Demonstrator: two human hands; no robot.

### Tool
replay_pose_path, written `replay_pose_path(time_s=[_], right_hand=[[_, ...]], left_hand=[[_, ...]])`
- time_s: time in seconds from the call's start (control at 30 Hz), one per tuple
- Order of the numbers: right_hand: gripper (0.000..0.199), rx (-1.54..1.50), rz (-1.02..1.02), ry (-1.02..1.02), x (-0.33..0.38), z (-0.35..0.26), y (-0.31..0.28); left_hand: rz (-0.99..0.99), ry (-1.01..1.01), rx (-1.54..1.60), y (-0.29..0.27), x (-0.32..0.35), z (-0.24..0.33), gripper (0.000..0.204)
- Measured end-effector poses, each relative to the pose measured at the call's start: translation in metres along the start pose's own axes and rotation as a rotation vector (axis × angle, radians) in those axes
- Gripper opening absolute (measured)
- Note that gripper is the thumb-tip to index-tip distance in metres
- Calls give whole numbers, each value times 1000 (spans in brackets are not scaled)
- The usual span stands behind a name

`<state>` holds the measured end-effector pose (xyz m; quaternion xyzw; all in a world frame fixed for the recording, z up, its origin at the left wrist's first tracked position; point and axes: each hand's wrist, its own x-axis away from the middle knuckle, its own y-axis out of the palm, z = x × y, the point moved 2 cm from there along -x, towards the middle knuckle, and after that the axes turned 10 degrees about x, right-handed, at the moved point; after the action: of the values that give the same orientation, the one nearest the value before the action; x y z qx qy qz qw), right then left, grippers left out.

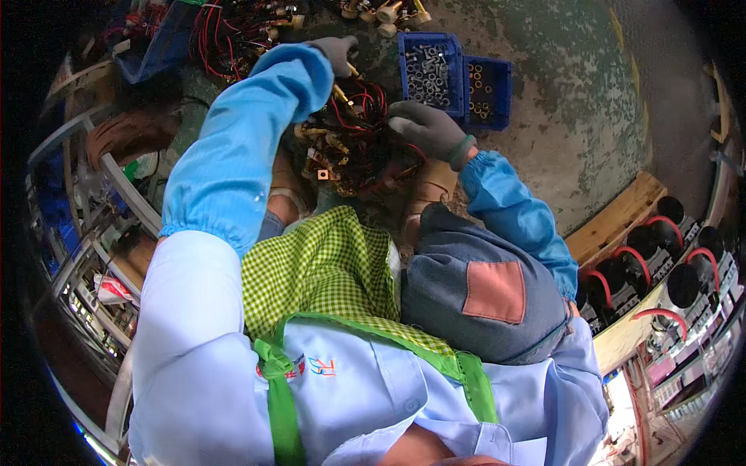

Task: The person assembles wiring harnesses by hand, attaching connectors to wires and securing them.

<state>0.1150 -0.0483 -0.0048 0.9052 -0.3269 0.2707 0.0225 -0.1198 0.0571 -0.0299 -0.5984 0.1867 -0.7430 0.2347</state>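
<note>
Between my feet lies a tangled pile of red and black wires (361,116) with brass fittings (330,144) among them. My left hand (336,56), in a grey glove, is beyond the pile with its fingers bent together. A small brass fitting (353,70) pokes out under those fingertips. On the pile's right side is my right hand (431,130), also gloved in grey. Its fingers are pressed together and curled against the wires, and what they hold is hidden. Blue sleeve covers (233,140) reach up both forearms.
Right of the pile stand a blue bin (457,71) of silver bolts or nuts and a smaller blue bin (505,93) with brass-coloured rings. More wired parts (225,39) lie at the far left. Metal racking (128,186) is at left, a wooden plank (618,217) at right.
</note>
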Motion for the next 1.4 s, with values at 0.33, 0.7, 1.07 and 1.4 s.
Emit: replay_pose_path(time_s=[0.33, 0.7, 1.07, 1.4], right_hand=[[51, -455, 296, -25, 17, -16, -62], [35, -43, 600, -55, 41, 24, -85], [48, 73, 600, 75, 52, 17, -95], [55, 364, 686, -26, 51, 26, -102]], left_hand=[[374, 512, 819, -15, 72, 23, 50], [331, 386, 815, 31, 29, 136, 47], [171, 293, 860, 32, 12, 147, 53], [186, 256, 911, 40, 4, 142, 52]])
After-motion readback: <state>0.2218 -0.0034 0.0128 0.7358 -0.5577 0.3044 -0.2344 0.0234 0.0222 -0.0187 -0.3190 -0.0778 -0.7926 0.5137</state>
